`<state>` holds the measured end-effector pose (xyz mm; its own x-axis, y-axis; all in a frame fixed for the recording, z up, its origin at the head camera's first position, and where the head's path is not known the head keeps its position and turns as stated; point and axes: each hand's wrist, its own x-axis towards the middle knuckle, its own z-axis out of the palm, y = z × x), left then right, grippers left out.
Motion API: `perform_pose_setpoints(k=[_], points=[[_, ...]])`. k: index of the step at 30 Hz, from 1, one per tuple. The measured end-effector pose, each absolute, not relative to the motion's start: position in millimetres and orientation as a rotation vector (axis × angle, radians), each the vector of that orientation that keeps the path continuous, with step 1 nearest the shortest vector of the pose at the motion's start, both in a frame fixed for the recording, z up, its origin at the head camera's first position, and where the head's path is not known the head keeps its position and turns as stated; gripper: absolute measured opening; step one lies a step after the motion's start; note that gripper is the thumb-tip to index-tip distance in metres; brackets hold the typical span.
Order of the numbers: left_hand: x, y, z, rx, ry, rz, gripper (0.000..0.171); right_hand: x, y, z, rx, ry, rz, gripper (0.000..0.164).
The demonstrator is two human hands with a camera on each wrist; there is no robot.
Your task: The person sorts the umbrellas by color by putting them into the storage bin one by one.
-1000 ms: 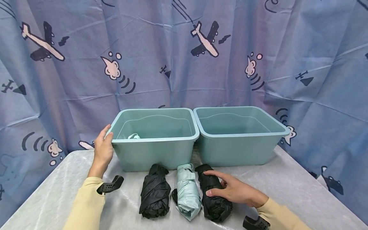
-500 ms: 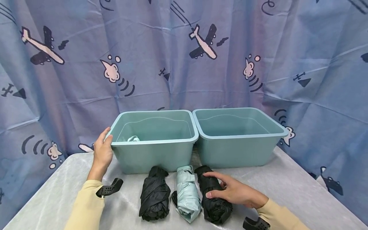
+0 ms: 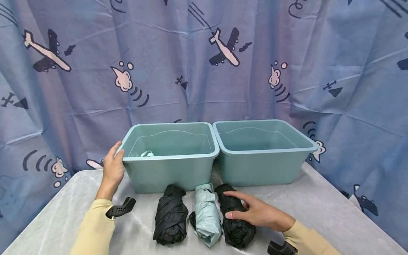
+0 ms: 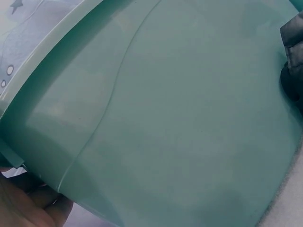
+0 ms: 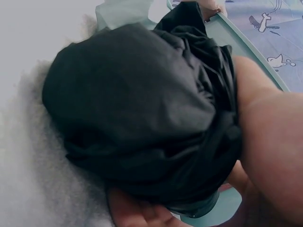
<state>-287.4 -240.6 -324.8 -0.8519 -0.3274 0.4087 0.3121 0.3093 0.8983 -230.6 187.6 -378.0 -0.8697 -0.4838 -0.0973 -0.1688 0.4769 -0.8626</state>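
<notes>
My left hand holds the left end of the left green bin, with the thumb at the rim and the fingers along the outside. In the left wrist view its curled fingers show at the bin's edge. My right hand grips the rightmost folded black umbrella on the table, thumb and fingers on either side of it. From the right wrist, this umbrella's bunched black cloth fills the middle. Left of it lie a pale blue folded umbrella and another folded black umbrella.
A second green bin stands against the right side of the first. Inside the left bin a small pale loop shows over the front rim. A patterned blue curtain hangs behind the pale table.
The head view has shifted slightly, so the whole scene sits a little lower and further left. Both hands keep their places on the bin and the umbrella.
</notes>
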Motion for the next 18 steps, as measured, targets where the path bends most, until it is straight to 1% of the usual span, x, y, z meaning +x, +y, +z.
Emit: perform_pose_setpoints(k=[18], points=[[-287.1,-239.4,-323.7,0.013,-2.057,-1.588,0.053,-228.9,188.9,-373.2,-0.519,2.374,-1.347,0.071]])
